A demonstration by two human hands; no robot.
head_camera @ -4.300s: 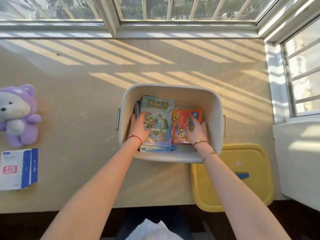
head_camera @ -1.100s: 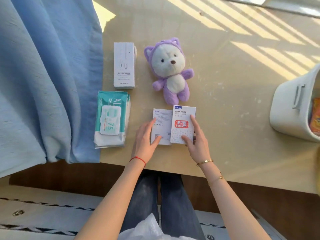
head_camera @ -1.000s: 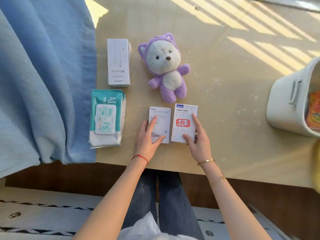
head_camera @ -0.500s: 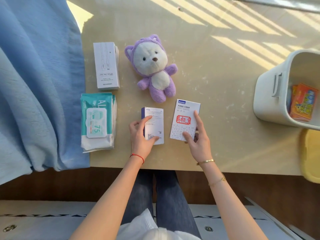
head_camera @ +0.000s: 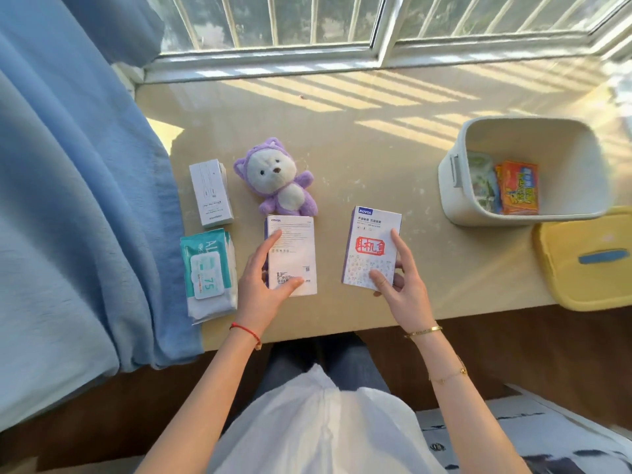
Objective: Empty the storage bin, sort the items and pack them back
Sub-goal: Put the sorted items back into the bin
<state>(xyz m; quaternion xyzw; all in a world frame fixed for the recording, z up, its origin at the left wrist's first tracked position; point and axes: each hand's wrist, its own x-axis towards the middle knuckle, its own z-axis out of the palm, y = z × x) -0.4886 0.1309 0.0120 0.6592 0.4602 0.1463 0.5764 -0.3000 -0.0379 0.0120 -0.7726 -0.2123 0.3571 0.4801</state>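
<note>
Head view: storage bin (head_camera: 455, 196) holds orange packets (head_camera: 519, 188), booklets (head_camera: 482, 181)

We have one view only, from a head-worn wide-angle camera looking steeply down and forward over the pale beige stone tabletop (head_camera: 376, 159), close above it; the barred white-framed window (head_camera: 379, 46) bounds the top, our lap the bottom.

The flat white cardboard box with a red stamp (head_camera: 371, 248) reads "KOVOL" at its top corner, with a red "机" in the stamp. The plain white cardboard box (head_camera: 291, 254) also says "KOVOL". The teal-and-white soft wipes pack (head_camera: 208, 271) shows "75" and "AL".
</note>
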